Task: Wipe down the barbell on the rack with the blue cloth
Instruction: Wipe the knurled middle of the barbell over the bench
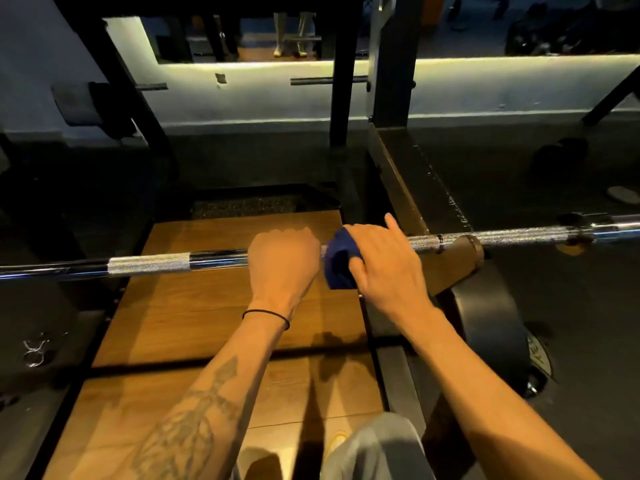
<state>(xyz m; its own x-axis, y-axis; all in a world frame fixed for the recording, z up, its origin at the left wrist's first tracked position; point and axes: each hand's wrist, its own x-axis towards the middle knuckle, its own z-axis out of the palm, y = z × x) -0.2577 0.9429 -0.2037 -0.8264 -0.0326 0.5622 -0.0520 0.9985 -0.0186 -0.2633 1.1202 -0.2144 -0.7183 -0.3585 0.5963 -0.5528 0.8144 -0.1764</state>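
A chrome barbell (149,266) with knurled bands runs across the view from left to right, resting on a rack support (460,261) at the right. My left hand (282,261) grips the bar near its middle, fingers curled over the top. Just to its right, my right hand (381,261) holds a dark blue cloth (339,261) wrapped around the bar, with the index finger sticking up. The bar under both hands is hidden.
A wooden lifting platform (207,323) lies below the bar. Black rack uprights (341,81) and a dark side beam (422,188) stand behind and to the right. Metal collar clips (34,349) lie on the dark floor at left. A mirror wall is behind.
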